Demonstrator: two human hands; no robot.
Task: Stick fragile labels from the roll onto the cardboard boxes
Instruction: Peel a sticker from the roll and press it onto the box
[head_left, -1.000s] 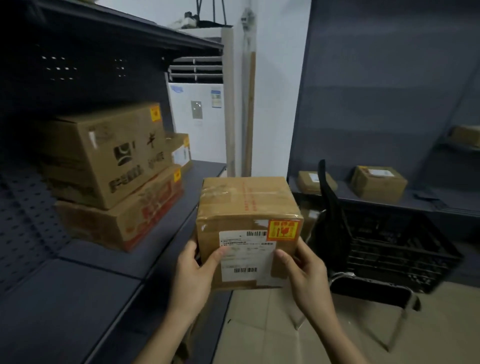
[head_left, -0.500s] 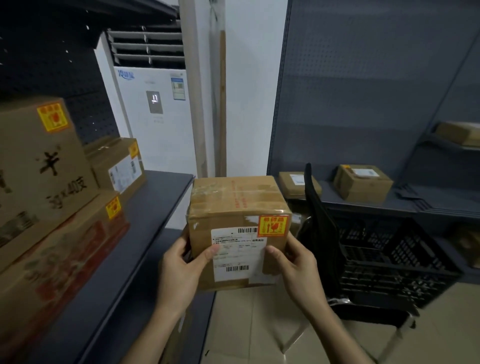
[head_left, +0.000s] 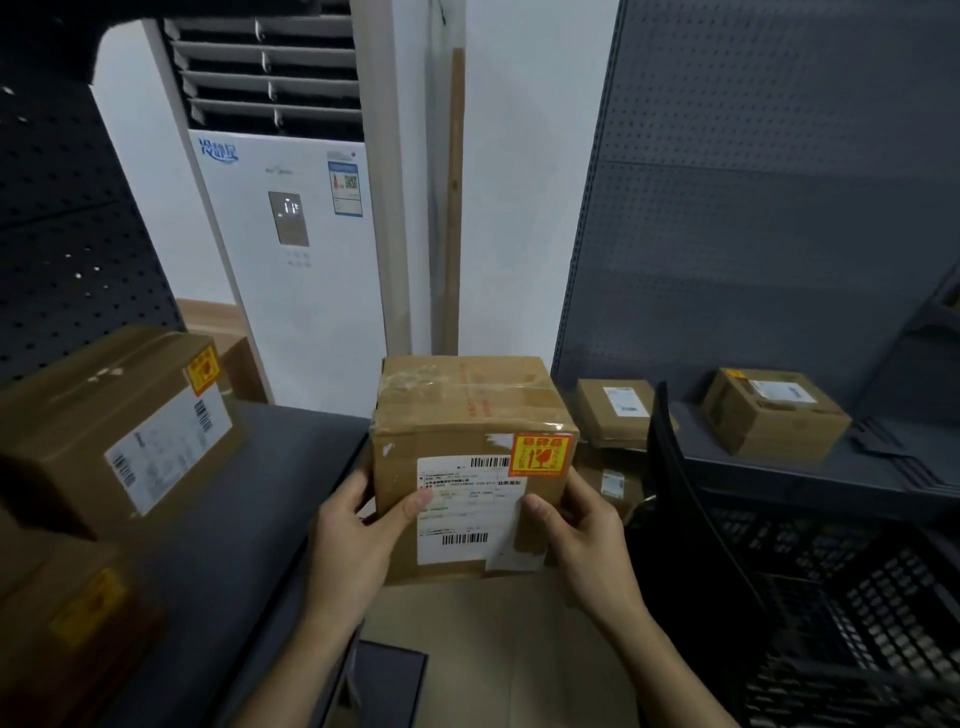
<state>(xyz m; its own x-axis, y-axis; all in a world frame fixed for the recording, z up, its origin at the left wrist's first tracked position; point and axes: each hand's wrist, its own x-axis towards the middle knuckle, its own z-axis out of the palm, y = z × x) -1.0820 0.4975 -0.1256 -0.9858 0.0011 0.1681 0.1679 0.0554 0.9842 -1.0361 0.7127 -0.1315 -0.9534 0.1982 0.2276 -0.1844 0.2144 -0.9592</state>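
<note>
I hold a taped cardboard box (head_left: 467, 410) in mid-air at the centre of the head view. My left hand (head_left: 358, 540) grips its left side with the thumb on the front face. My right hand (head_left: 582, 530) grips the right side, thumb on the white shipping label. An orange fragile label (head_left: 542, 455) is stuck at the front's upper right corner. The label roll is not in view.
A dark shelf (head_left: 270, 499) on the left carries a labelled box (head_left: 119, 426) and more boxes at the lower left. A white air conditioner (head_left: 291, 270) stands behind. On the right shelf sit two small boxes (head_left: 613, 410) (head_left: 774, 415); a black crate (head_left: 831, 587) stands below.
The view has moved forward along the left shelf, so the big stacked boxes slid out to the left. The box stays in both hands with the same hold.
</note>
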